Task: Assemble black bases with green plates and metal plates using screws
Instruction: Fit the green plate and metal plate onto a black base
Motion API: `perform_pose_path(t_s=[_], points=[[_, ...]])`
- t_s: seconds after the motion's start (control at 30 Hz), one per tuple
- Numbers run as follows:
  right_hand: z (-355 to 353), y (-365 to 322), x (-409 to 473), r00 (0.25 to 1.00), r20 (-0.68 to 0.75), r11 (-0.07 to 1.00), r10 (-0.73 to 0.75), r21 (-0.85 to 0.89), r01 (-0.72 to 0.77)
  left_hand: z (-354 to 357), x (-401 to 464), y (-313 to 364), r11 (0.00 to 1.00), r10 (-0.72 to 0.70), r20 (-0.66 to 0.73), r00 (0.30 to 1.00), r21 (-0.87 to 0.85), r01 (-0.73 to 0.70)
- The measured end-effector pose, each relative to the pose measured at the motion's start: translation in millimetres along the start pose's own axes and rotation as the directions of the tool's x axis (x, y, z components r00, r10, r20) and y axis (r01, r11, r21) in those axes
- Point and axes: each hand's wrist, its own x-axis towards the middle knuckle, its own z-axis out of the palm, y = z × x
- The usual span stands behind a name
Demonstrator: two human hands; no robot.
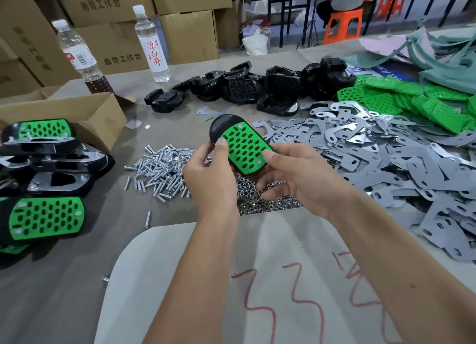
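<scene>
I hold a black base [223,125] with a perforated green plate [246,148] on top, raised above the table. Two screw heads show in the plate's corners. My left hand [210,179] grips its left side, thumb on the plate. My right hand [293,173] grips its right side, thumb on the plate's edge. Below lie loose screws [159,168] and a pile of nuts [260,199]. Grey metal plates [360,150] spread to the right. Bare black bases [257,86] are heaped behind, with green plates [412,101] at far right.
Several finished assemblies [43,179] are stacked at left beside an open cardboard box [77,114]. Two water bottles [152,42] stand at the back before stacked cartons. A white sheet with red marks [257,279] covers the near table. An orange stool [342,24] stands beyond.
</scene>
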Motion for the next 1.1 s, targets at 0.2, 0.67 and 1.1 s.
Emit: perform_pose_path(t_s=[0.2, 0.67, 1.1], points=[[5.3, 5.2, 4.3, 0.990, -0.125, 0.983, -0.073, -0.178, 0.050, 0.6, 0.2, -3.7, 0.998, 0.051, 0.027, 0.998, 0.037, -0.052], [-1.3, 5.6, 3.4, 0.985, -0.082, 0.912, -0.153, -0.396, 0.109, -1.6, 3.5, 0.7, 0.995, -0.071, 0.010, 0.997, -0.069, 0.072], [-3.1, 2.9, -0.7, 0.949, -0.130, 0.767, -0.289, -0.624, 0.148, 4.0, -1.7, -0.2, 0.997, -0.074, 0.040, 0.996, -0.035, 0.076]])
